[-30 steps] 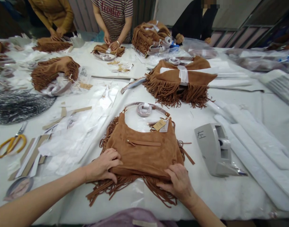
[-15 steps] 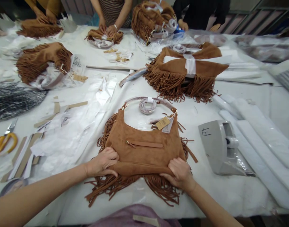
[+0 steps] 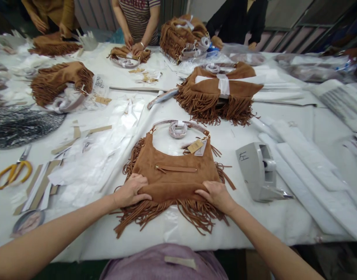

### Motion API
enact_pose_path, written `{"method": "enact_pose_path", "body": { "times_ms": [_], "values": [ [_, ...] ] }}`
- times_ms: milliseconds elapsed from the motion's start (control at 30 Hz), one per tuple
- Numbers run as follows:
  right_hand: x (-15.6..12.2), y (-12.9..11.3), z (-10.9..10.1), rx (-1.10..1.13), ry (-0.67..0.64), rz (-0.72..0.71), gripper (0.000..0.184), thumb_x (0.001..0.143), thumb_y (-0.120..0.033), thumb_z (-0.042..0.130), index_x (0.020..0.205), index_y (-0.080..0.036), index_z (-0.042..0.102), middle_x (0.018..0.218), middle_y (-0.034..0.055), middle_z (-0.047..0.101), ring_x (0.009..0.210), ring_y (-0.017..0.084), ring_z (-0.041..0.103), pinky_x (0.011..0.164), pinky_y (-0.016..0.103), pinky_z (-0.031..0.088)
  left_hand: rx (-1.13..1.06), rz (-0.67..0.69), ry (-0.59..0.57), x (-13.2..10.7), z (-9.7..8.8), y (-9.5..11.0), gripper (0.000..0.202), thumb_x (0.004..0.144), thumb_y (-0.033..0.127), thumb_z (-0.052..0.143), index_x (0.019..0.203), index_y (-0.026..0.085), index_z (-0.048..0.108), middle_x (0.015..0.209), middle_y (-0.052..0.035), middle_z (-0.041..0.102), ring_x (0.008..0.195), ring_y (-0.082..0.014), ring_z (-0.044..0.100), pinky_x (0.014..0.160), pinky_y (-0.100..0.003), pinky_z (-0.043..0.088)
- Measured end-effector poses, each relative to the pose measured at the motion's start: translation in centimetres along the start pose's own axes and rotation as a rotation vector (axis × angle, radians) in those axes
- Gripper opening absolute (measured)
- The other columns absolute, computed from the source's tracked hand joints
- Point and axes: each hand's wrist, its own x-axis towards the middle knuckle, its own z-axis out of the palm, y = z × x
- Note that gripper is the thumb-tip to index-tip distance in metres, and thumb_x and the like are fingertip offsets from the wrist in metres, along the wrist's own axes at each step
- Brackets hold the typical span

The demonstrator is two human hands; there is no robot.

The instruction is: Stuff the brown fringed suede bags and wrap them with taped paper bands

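Note:
A brown suede fringed bag [image 3: 172, 173] lies flat on the white table [image 3: 248, 217] in front of me, handle away from me, a paper tag [image 3: 195, 146] near its right handle ring. My left hand [image 3: 131, 191] grips the bag's lower left edge, fingers curled over the suede. My right hand [image 3: 216, 194] grips the lower right edge the same way. Fringe [image 3: 167, 214] spills out below both hands toward me. A wrapped coil of strap [image 3: 177, 129] rests inside the handle loop.
A grey tape dispenser [image 3: 257, 171] stands right of the bag, white foam sheets [image 3: 307, 171] beyond it. Yellow-handled scissors [image 3: 12, 173] and paper scraps [image 3: 88, 163] lie left. More fringed bags [image 3: 222, 91] sit farther back, where three other people work at the far edge.
Both hands have pushed the bag's lower edge a little away from me, folding it up over the body. The camera has tilted slightly.

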Motion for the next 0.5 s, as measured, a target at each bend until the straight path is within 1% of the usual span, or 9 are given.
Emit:
{"method": "enact_pose_path", "body": {
  "times_ms": [67,100,200,267,300,367,400,433,500],
  "values": [
    [-0.5,-0.4,-0.5,0.041,-0.013,-0.013,0.042,0.091,-0.054,0.045,0.069,-0.019,0.054,0.066,0.0029,0.058,0.063,0.016,0.055,0.058,0.027,0.038,0.015,0.039,0.009,-0.6,0.0,0.1,0.033,0.090,0.048,0.049,0.082,0.018,0.059,0.087,-0.0028,0.058,0.084,-0.0176,0.051,0.085,-0.035,0.034],
    [-1.1,-0.6,-0.7,0.061,0.005,-0.030,0.040,0.091,-0.053,0.046,0.073,-0.019,0.054,0.068,0.0031,0.058,0.065,0.017,0.055,0.059,0.028,0.039,0.032,0.061,0.016,-1.0,0.1,0.1,0.031,0.090,0.047,0.049,0.084,0.019,0.060,0.089,-0.0034,0.059,0.086,-0.0183,0.051,0.087,-0.036,0.033],
    [-3.3,-1.0,-0.6,0.117,0.108,-0.077,0.030,0.090,-0.047,0.051,0.087,-0.018,0.056,0.077,0.0047,0.061,0.073,0.018,0.057,0.065,0.031,0.045,0.076,0.098,0.035,-2.2,0.5,0.1,0.025,0.090,0.041,0.049,0.099,0.022,0.062,0.098,-0.0051,0.059,0.093,-0.0200,0.052,0.091,-0.039,0.033],
    [-4.5,-1.0,-0.3,0.155,0.154,-0.104,0.026,0.089,-0.042,0.055,0.096,-0.018,0.054,0.085,0.0065,0.062,0.080,0.020,0.058,0.071,0.034,0.048,0.095,0.104,0.036,-2.7,0.8,0.3,0.028,0.090,0.040,0.049,0.110,0.023,0.059,0.103,-0.0057,0.059,0.097,-0.0203,0.051,0.095,-0.041,0.032],
    [-4.9,-0.9,-0.2,0.171,0.160,-0.115,0.026,0.088,-0.040,0.057,0.100,-0.018,0.053,0.090,0.0073,0.062,0.083,0.021,0.058,0.074,0.035,0.049,0.105,0.097,0.044,-2.8,0.8,0.4,0.032,0.089,0.042,0.052,0.113,0.023,0.058,0.105,-0.0060,0.059,0.099,-0.0207,0.051,0.096,-0.041,0.032],
    [-5.3,-0.8,-0.2,0.191,0.156,-0.119,0.027,0.086,-0.036,0.061,0.104,-0.018,0.052,0.095,0.0083,0.062,0.088,0.022,0.057,0.076,0.038,0.050,0.132,0.062,0.076,-2.7,0.9,0.9,0.042,0.082,0.050,0.059,0.114,0.022,0.058,0.107,-0.0068,0.058,0.100,-0.0226,0.051,0.096,-0.042,0.032],
    [-5.3,-0.8,-0.2,0.195,0.149,-0.114,0.026,0.085,-0.034,0.062,0.103,-0.018,0.052,0.096,0.0085,0.061,0.088,0.022,0.057,0.077,0.038,0.050,0.148,0.037,0.096,-2.6,0.9,1.2,0.045,0.079,0.053,0.062,0.110,0.021,0.060,0.106,-0.0070,0.059,0.100,-0.0234,0.051,0.096,-0.042,0.033],
    [-5.3,-0.8,-0.2,0.196,0.141,-0.107,0.024,0.085,-0.032,0.062,0.101,-0.018,0.053,0.096,0.0086,0.061,0.088,0.022,0.056,0.076,0.039,0.050,0.164,0.015,0.112,-2.5,1.0,1.5,0.043,0.078,0.053,0.063,0.106,0.021,0.061,0.104,-0.0070,0.059,0.099,-0.0237,0.051,0.095,-0.043,0.034],
    [-5.2,-0.9,-0.3,0.189,0.127,-0.105,0.014,0.084,-0.024,0.060,0.095,-0.018,0.054,0.095,0.0087,0.060,0.087,0.022,0.055,0.075,0.038,0.050,0.188,0.007,0.124,-2.5,1.2,1.9,0.032,0.081,0.045,0.062,0.102,0.021,0.062,0.101,-0.0062,0.059,0.096,-0.0226,0.051,0.096,-0.044,0.034]
  ]
}}
